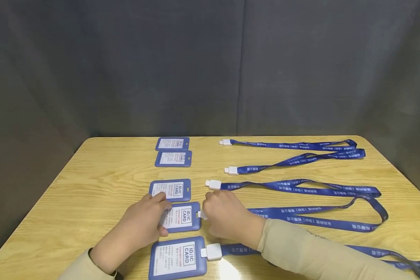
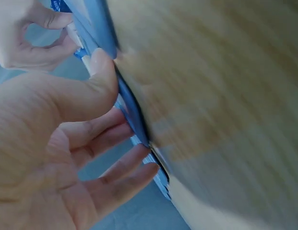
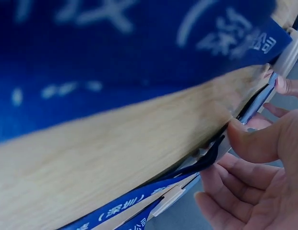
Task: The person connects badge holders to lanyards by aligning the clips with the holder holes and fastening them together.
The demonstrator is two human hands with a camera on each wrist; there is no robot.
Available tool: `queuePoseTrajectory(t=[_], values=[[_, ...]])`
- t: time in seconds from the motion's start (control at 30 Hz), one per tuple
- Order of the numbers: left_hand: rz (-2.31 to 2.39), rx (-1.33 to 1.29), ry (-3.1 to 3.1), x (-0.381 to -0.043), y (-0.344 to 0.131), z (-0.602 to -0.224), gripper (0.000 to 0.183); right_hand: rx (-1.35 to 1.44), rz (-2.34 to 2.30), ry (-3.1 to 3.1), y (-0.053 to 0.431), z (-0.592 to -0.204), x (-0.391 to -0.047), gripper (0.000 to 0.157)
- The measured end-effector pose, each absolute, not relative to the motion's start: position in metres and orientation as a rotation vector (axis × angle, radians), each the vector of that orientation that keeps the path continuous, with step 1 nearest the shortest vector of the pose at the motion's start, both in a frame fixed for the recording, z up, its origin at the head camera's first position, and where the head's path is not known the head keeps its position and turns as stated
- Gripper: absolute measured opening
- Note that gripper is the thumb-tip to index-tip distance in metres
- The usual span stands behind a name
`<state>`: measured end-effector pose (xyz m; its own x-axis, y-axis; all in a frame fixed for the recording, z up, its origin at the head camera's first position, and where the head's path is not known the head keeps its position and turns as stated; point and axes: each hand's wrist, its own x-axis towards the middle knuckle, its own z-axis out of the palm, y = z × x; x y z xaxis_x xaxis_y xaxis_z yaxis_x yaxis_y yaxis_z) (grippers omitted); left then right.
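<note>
A blue ID card holder (image 1: 195, 221) with a white printed card lies in front of me, its slot end facing right. My left hand (image 1: 141, 221) grips this holder by its edges, thumb on the near side and fingers on the far side. My right hand (image 1: 227, 213) pinches the white clip (image 1: 202, 214) of a blue lanyard (image 1: 287, 212) right at the slot; most of the clip is hidden behind the fingers. In the right wrist view, thumb (image 3: 252, 141) and forefinger press together on the clip, while the lanyard's strap trails off along the table.
Nearest me, another card holder (image 1: 176, 258) has a white clip (image 1: 214, 252) at its slot. Farther back lie a card holder (image 1: 187, 190) and two more at the far left. Several blue lanyards (image 1: 301, 186) stretch rightward over the wooden table (image 1: 101, 175). A dark curtain (image 1: 161, 70) hangs behind.
</note>
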<state>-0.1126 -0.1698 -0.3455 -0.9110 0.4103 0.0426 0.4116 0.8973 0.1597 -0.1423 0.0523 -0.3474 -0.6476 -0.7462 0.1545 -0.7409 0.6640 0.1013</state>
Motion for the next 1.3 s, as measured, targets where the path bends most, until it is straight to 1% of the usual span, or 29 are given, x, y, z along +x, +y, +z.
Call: queuePoseTrajectory(t=[0.4,0.67,1.0,1.07,1.3], values=[[-0.266,-0.631,-3.06,-0.109,-0.17,-0.346,0.059,1.229,-0.087,-2.642,0.048,-0.35,-0.139,0.017],[-0.297,-0.653,-3.033,-0.109,-0.17,-0.348,0.059,1.212,-0.157,-2.609,0.045,-0.35,-0.137,0.014],[-0.281,-0.669,-3.042,-0.109,-0.17,-0.345,0.059,1.223,-0.144,-2.574,0.045,-0.349,-0.136,0.018],[-0.268,-0.668,-3.038,-0.11,-0.17,-0.345,0.059,1.216,-0.15,-2.572,0.045,-0.349,-0.136,0.017],[-0.263,-0.667,-3.027,-0.109,-0.169,-0.347,0.06,1.207,-0.148,-2.589,0.041,-0.348,-0.135,0.006]])
